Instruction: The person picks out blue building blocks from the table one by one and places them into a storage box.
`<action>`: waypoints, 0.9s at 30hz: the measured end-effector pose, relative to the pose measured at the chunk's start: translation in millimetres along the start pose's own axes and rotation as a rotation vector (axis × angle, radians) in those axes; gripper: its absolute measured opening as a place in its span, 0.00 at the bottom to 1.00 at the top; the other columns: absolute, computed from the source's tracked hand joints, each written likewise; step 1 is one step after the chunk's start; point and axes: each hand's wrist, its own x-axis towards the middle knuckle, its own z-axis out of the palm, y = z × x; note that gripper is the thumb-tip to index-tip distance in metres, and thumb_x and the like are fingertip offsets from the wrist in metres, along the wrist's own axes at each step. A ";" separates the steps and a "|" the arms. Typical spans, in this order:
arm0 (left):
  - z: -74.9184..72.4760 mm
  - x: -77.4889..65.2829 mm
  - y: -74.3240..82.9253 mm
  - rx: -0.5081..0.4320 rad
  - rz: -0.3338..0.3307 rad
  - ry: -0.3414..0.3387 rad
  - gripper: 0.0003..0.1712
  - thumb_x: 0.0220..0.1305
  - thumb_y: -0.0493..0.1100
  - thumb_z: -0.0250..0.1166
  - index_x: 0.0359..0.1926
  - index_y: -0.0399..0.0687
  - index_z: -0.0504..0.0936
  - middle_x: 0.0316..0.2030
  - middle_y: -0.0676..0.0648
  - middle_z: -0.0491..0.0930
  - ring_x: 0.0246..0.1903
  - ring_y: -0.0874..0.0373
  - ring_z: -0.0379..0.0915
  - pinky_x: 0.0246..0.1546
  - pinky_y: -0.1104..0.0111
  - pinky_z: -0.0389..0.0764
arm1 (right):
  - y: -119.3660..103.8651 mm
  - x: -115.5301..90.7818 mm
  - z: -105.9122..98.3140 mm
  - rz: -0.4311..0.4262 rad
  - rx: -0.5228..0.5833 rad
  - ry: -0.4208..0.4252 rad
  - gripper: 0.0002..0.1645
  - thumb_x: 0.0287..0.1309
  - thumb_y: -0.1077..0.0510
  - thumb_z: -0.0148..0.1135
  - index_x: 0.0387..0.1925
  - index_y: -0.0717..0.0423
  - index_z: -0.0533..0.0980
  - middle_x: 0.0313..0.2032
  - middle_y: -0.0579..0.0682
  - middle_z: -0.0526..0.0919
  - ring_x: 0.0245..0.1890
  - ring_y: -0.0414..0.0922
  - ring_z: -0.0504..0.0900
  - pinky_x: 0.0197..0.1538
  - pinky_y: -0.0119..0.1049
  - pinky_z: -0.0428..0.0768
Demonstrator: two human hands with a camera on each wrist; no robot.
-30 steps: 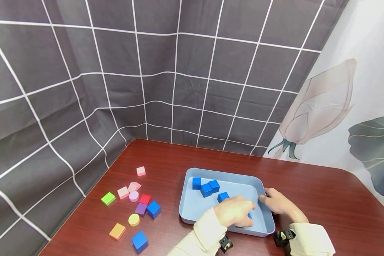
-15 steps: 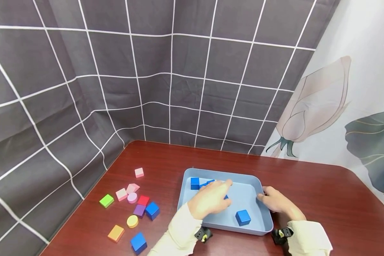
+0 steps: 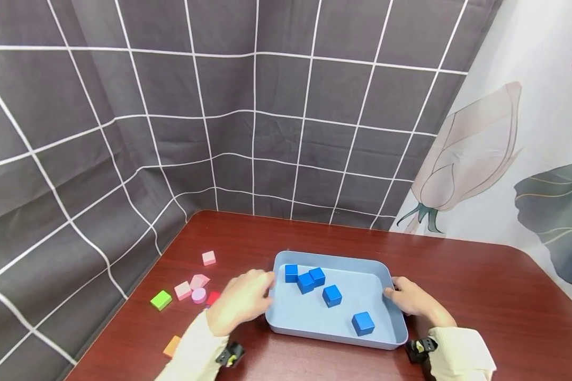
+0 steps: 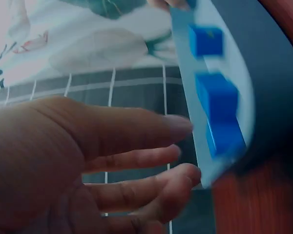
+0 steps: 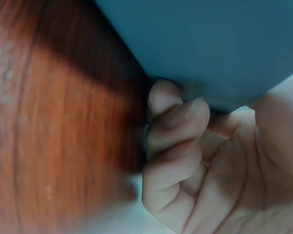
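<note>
A light blue tray (image 3: 314, 330) lies on the table with several blue cubes in it, among them a cube (image 3: 363, 323) toward its front right. My right hand (image 3: 417, 301) grips the tray's right wall, thumb over the rim and fingers curled against the outside in the right wrist view. Just left of the tray, my left hand (image 3: 243, 301) is over the table, its fingers loosely bent and nothing held. In the left wrist view gaps show between the thumb and fingers (image 4: 136, 190). The left hand and sleeve hide part of the loose blocks beside the tray.
Left on the table (image 3: 248, 230) lie a green block (image 3: 161, 300), pink blocks (image 3: 183, 290), a lilac disc (image 3: 198, 295), a partly covered red block (image 3: 213, 298) and an orange block (image 3: 171, 346). A dark gridded cloth (image 3: 229, 132) hangs behind.
My left hand has moved left from above the front right cube, across the tray and out past its left wall. That cube stays in the tray. The right hand keeps its hold.
</note>
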 end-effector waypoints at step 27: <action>7.6 -23.7 -35.7 0.011 -0.361 -0.068 0.10 0.38 0.38 0.72 0.22 0.47 0.78 0.16 0.49 0.70 0.16 0.52 0.65 0.16 0.62 0.69 | 0.3 -2.3 0.5 0.002 0.036 0.004 0.15 0.58 0.64 0.49 0.44 0.72 0.71 0.15 0.48 0.64 0.11 0.43 0.64 0.17 0.36 0.66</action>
